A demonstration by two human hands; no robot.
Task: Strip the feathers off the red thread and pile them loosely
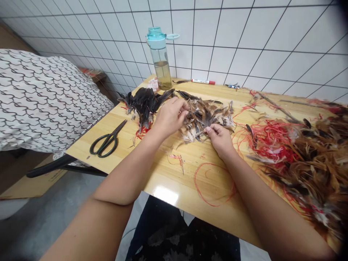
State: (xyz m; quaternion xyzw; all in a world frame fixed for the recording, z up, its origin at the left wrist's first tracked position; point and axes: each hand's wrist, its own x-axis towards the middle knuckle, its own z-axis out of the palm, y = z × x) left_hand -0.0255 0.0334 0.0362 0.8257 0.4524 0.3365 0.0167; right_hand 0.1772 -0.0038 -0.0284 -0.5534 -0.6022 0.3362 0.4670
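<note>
A pile of brown, black and white feathers lies on the wooden table between my two hands. My left hand is at the pile's left edge, its fingers curled together; whatever they may pinch is too small to make out. At the pile's front right edge, my right hand pinches a feather between thumb and forefinger. To the left of my left hand lies a bunch of black feathers with red thread at its lower end.
Black-handled scissors lie at left. A water bottle and a red-capped marker are near the tiled wall. Tangled red string and a large brown feather heap cover the right side. A patterned cloth bulges beside the table's left edge.
</note>
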